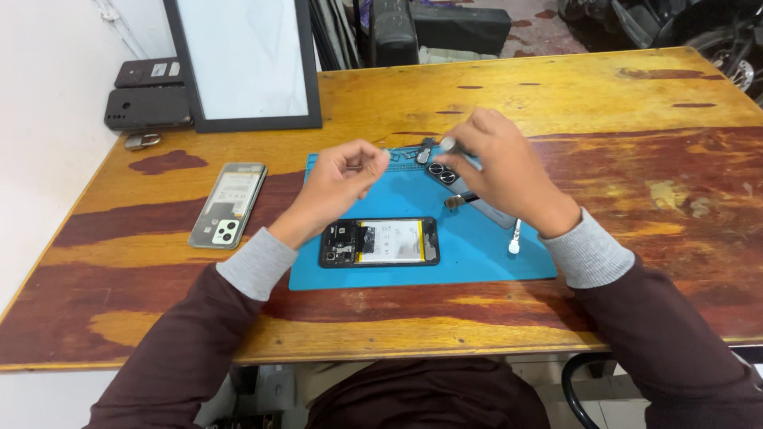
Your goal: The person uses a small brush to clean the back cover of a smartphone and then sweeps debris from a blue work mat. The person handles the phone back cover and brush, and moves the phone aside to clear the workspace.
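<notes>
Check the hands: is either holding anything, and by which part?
Right hand pinches a small silvery-tipped tool at its upper end; the grip hides the rest. Left hand is curled, fingertips together; whether it holds anything cannot be told.

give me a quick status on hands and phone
Left hand loosely curled, right hand pinching a small tool. Opened phone lies untouched on blue mat. Nothing in the way.

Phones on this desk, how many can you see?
4: an opened phone on the blue mat, a back cover left of it, two dark phones stacked far left. Hands may hide more.
</notes>
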